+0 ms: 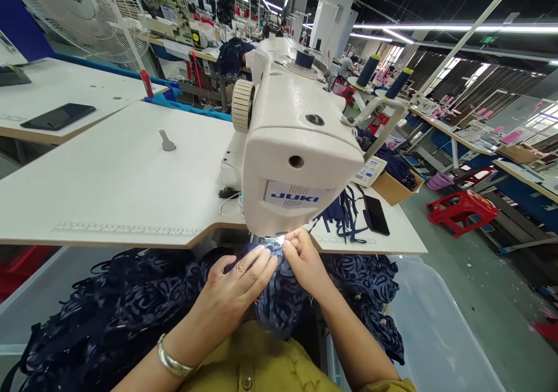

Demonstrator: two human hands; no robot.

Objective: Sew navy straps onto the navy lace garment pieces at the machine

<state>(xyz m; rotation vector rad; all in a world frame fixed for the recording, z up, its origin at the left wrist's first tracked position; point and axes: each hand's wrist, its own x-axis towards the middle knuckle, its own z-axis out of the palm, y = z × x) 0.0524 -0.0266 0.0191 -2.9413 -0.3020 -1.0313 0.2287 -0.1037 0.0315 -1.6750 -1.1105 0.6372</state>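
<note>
A white JUKI sewing machine stands on the white table in front of me. Dark navy patterned lace fabric is heaped on my lap and runs up under the machine's head. My left hand lies flat on the fabric, fingers stretched toward the needle area. My right hand pinches the fabric edge just below the machine's lit needle area. The needle itself is hidden by the machine head.
Navy straps and a black phone lie on the table right of the machine. A cardboard box sits behind them. A clear plastic bin is at my right, a red stool on the floor, a fan back left.
</note>
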